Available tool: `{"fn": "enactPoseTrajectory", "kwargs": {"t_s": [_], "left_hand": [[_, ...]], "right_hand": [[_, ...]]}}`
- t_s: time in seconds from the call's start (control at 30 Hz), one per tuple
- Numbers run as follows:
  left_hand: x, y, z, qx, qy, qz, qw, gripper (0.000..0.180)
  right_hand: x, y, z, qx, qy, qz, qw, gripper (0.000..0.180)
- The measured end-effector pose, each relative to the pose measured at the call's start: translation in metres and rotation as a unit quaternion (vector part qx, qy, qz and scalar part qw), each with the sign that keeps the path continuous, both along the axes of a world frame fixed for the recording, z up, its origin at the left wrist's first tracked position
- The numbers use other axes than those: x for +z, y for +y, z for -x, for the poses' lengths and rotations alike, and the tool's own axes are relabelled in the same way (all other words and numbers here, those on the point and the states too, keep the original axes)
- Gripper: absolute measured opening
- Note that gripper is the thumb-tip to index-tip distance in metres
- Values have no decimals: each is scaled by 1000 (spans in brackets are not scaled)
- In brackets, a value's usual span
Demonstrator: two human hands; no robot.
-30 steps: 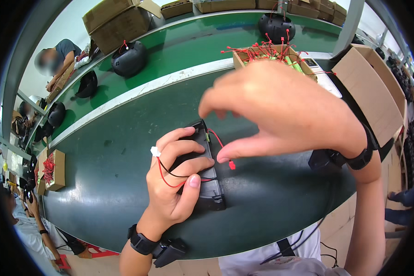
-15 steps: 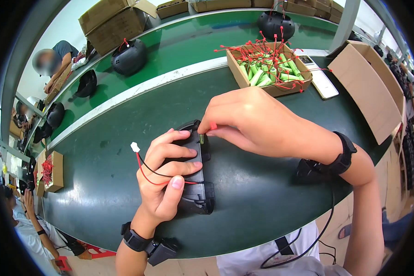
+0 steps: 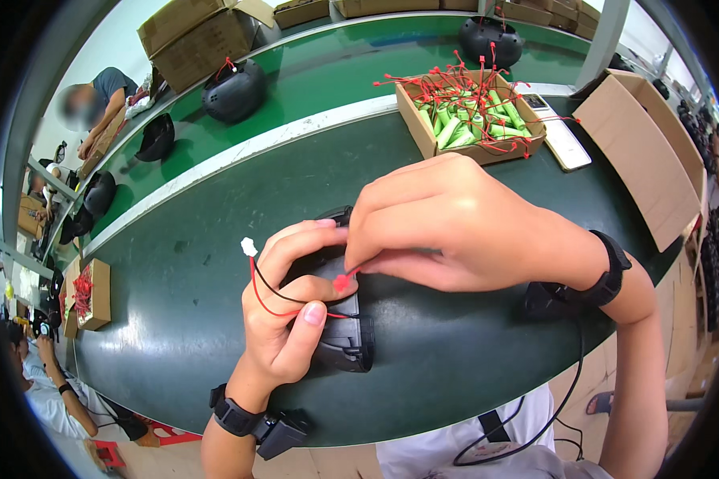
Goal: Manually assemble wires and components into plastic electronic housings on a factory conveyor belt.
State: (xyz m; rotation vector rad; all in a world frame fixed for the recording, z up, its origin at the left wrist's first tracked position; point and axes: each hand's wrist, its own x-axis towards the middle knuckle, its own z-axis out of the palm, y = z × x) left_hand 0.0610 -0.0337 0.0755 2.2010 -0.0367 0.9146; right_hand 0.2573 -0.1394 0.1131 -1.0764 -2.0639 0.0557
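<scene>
Gripping the black case (image 3: 345, 339) upright-lengthwise, left hand (image 3: 291, 311) sits under right hand (image 3: 455, 227), which pinches the red wire (image 3: 345, 279) directly above it.

A dark green worktable (image 3: 176, 287) carries an open cardboard box (image 3: 475, 120) filled with green cylindrical cells and red wires, with a flat white device (image 3: 563, 140) just beside it. Beyond a white strip, a lighter green belt (image 3: 335, 68) holds black helmets (image 3: 233, 89), and cardboard boxes (image 3: 196, 36) stand behind it.
</scene>
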Motion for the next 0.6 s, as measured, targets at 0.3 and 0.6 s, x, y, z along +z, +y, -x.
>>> {"fn": "enactPoseTrajectory", "kwargs": {"t_s": [0.3,0.6], "left_hand": [[2,-2,2,13,40,26,999,29],[1,-5,3,32,31,-55,997,39]], "right_hand": [[10,16,1,56,97,74,991,23],[-38,11,-9,19,203,113,972,38]]}}
